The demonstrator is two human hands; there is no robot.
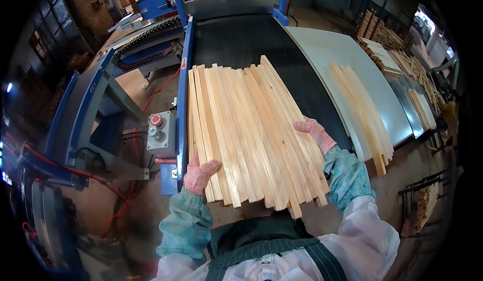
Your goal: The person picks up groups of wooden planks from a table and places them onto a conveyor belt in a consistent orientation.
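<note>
A wide row of pale wooden strips (246, 130) lies side by side on a black conveyor belt (231, 37), the near ends uneven and reaching past the belt toward my body. My left hand (199, 175), in a pinkish knit glove, grips the row's left edge near its front, thumb laid over the top. At the right edge, somewhat farther forward, my right hand (317, 132) wears the same kind of glove and clasps the outer strips, its thumb on top. The undersides of both hands' grips are hidden by the wood.
Right of the belt, a pale side table (327, 49) carries another bundle of strips (362, 110). A grey control box (161, 132) with a red button is fixed at the belt's left side. Blue machine framing (183, 79) borders the belt. More stacked wood (382, 32) stands at far right.
</note>
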